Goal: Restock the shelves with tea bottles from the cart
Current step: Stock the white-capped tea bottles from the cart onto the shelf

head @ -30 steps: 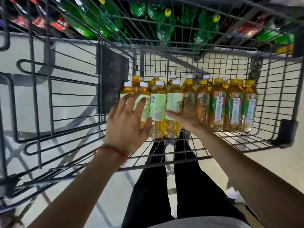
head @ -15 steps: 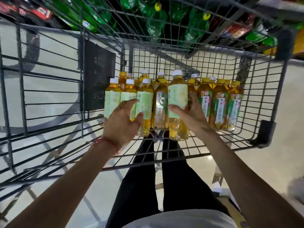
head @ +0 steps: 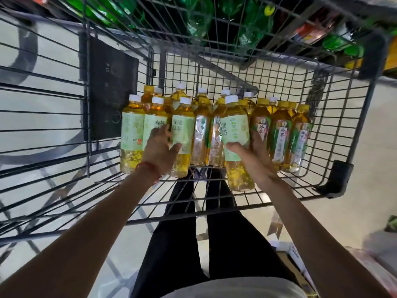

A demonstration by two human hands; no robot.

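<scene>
Right hand (head: 255, 160): clasped a pale-labelled tea bottle (head: 235, 134), held forward of the row.
Left hand (head: 160, 147): lay against the leftmost bottles (head: 132, 130); grip could not be told.
Remaining tea bottles (head: 281, 134): upright in the cart (head: 341, 175).

Lost behind the held tea bottle (head: 235, 130): fingertips of the right hand (head: 255, 160). Tucked out of sight beside the third tea bottle (head: 182, 136) from the left: fingertips of the left hand (head: 160, 149). Far green bottles (head: 199, 20) blurred, cut by the top edge. Label small print (head: 132, 139) unreadable.
</scene>
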